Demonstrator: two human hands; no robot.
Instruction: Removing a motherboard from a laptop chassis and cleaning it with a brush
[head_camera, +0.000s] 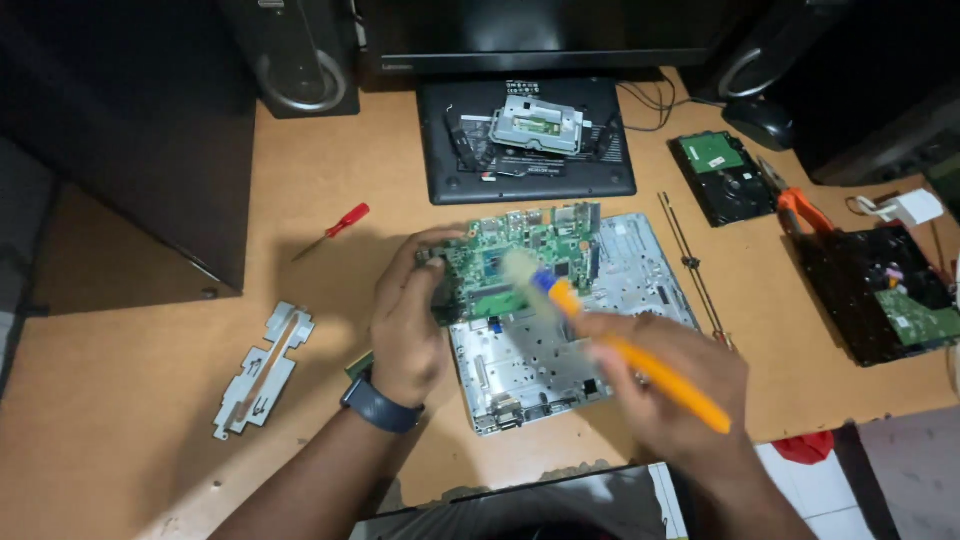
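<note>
Green circuit board (515, 262) sits gripped in left hand (408, 325), brush (620, 345) above.

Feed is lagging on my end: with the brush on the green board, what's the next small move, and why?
Probably sweep the brush on across the green circuit board toward its right edge. The right hand has the bristles only at the board's middle, blurred mid-stroke, while the left hand grips the left edge, steadying it over the silver chassis.

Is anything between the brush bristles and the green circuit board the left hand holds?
Nothing visible. The right hand angles the orange-handled brush straight onto the green circuit board, which the left hand grips at its left edge.
</note>
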